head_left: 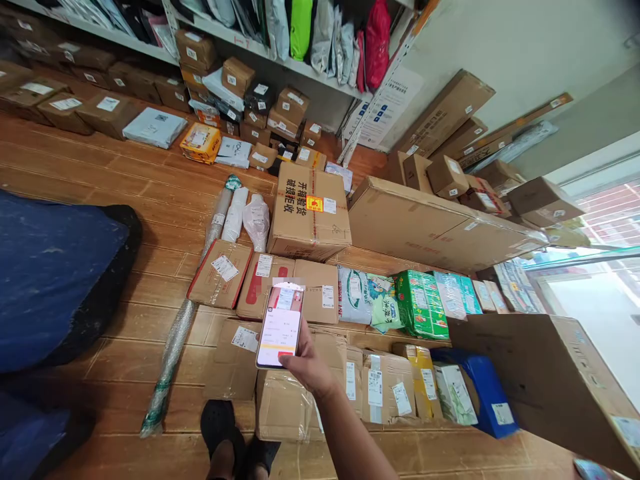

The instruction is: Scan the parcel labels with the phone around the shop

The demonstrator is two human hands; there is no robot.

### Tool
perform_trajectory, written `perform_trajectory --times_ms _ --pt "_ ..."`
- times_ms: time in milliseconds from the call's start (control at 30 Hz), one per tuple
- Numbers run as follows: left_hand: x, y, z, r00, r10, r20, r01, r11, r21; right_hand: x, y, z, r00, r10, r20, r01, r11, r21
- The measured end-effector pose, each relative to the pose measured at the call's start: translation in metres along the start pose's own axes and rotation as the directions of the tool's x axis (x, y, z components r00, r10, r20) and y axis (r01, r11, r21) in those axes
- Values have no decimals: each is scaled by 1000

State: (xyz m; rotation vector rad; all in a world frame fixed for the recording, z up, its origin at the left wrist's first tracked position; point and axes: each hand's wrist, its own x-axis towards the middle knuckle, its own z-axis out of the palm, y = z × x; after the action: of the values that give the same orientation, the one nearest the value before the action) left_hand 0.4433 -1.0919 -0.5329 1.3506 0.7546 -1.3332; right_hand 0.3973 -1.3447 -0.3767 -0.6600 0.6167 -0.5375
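My right hand (311, 363) is closed around a smartphone (280, 325), with the thumb on the lower right of its lit screen. The phone is above the floor parcels, in front of a carton with red markings (250, 293). Left of that lies a brown carton with a white label (221, 274). Under the phone and hand are more taped cartons (283, 403). A large carton with black lettering and a yellow-red sticker (310, 230) stands beyond the phone. My left hand is out of view.
A long bubble-wrapped roll (175, 343) lies on the wooden floor (125, 380). Blue padded items (60, 280) are at left, a big open carton (540, 373) at right. Shelves (280, 57) hold bagged parcels behind. My feet in dark clogs (218, 421) are at the bottom.
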Motion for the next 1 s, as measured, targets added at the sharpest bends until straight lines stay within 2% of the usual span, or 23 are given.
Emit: perform_trajectory --times_ms 167,267,367,500,600,733,867,1000 --pt "-28 13 20 992 128 -12 -128 992 20 -47 -22 3 999 2 51 1 999 -52" --pt "-40 21 30 988 151 -7 -151 988 35 -67 -28 4 999 -23 22 24 998 -65" --pt "-44 30 35 984 176 -21 -175 983 53 -77 -29 4 998 -55 -15 53 994 -94" --pt "-31 48 34 977 206 -57 -202 977 60 -71 -23 4 998 -57 -34 55 996 -71" --pt "-11 68 29 976 203 -78 -200 979 46 -53 -5 -1 996 -58 -64 54 997 -52" --pt "30 100 24 978 185 -97 -183 983 26 -9 43 -21 986 -45 -162 43 999 -15" --pt "94 128 19 984 126 -123 -125 992 20 55 103 -54 959 32 -282 -21 999 41" --pt "165 147 7 984 26 -174 -22 999 25 132 153 -89 934 96 -345 -69 994 90"
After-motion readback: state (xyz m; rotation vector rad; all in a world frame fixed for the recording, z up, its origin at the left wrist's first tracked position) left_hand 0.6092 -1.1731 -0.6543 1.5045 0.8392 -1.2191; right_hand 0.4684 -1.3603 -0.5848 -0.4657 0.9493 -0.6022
